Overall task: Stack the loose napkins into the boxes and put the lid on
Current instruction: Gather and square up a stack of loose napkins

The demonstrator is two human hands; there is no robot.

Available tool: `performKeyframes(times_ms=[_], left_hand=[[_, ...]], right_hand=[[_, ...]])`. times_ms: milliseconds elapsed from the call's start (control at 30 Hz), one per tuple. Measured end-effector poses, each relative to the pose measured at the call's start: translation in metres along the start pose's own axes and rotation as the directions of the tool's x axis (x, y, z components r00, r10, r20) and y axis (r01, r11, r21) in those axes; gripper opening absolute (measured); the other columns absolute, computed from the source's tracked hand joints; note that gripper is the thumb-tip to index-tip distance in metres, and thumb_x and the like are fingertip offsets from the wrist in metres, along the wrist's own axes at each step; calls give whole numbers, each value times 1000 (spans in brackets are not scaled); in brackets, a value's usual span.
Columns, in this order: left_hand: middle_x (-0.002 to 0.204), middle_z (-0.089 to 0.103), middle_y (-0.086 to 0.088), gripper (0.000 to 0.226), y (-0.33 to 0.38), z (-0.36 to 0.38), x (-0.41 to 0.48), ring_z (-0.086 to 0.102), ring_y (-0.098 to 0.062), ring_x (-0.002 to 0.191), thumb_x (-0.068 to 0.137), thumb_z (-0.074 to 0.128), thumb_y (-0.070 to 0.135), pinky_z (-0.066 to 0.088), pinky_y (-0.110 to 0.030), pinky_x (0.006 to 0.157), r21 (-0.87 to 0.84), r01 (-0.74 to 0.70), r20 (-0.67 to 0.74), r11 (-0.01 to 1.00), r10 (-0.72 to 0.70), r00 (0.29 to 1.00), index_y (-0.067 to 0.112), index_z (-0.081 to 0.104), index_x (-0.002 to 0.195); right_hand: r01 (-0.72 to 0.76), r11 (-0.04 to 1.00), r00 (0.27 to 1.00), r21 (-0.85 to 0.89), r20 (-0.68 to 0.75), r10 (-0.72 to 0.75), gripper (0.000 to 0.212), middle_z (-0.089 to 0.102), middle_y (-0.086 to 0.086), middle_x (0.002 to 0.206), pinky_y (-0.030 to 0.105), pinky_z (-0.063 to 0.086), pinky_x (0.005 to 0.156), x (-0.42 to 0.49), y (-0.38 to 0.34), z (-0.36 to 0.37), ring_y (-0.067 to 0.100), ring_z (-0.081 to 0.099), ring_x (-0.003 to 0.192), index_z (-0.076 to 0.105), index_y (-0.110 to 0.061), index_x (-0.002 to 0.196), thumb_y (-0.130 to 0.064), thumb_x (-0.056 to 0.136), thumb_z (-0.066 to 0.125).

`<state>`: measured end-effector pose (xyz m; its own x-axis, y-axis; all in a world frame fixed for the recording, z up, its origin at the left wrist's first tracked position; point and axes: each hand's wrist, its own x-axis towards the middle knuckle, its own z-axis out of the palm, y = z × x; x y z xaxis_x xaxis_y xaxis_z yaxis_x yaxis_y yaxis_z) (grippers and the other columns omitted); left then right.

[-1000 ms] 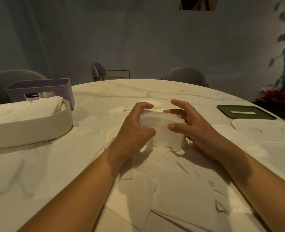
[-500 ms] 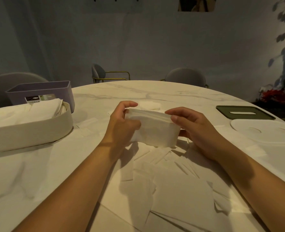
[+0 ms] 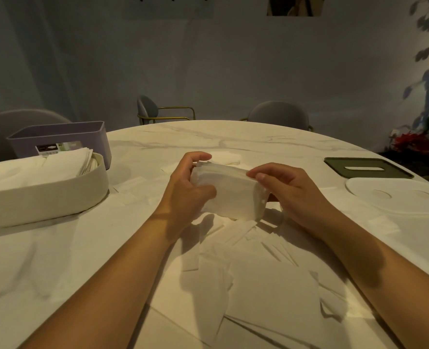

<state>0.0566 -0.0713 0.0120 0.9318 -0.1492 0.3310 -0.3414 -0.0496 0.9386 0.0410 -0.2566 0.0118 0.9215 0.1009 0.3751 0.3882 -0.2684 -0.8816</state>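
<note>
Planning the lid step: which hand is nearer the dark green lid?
Right. The right hand grips the near end of the napkin stack, just left of the dark green lid; the left hand holds the stack's far end, farther away.

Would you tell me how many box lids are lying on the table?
2: a dark green slotted lid at the table's far right, and a white oval lid just in front of it. More could lie off-frame.
</note>
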Motion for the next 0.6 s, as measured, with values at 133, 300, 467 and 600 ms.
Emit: performKeyframes(times_ms=[133,300,467,600], left_hand=[[101,48,14,58,-1,0,1,52,-13,89,81,59,-12,52,-11,58,1,18,7,1000,-18,1000,33,41,112],[101,47,15,63,-2,0,2,52,-13,89,80,62,-11,51,-10,57,32,16,1,999,-16,1000,35,38,115],[105,46,11,72,-3,3,1,52,-13,89,81,62,-10,51,-11,66,40,29,0,999,-29,1000,37,30,125],[118,42,7,72,-3,5,1,52,-13,90,86,60,-6,52,-16,74,10,43,-33,999,-42,999,34,27,136]], right_hand=[[10,1000,999,-1,-37,-10,19,63,-19,91,13,52,73,3,-1,-2,11,62,90,62,-33,85,-19,94,54],[7,999,1000,-33,3,-7,15,61,-17,93,10,52,69,3,-1,-5,11,60,89,59,-33,88,-21,94,54],[-72,991,986,-115,140,87,22,55,-15,105,15,54,68,0,3,-4,14,57,95,49,-37,107,-29,89,60],[-82,977,985,-195,133,109,50,53,-16,106,15,53,65,-1,6,-3,14,59,91,41,-38,118,-19,83,70]])
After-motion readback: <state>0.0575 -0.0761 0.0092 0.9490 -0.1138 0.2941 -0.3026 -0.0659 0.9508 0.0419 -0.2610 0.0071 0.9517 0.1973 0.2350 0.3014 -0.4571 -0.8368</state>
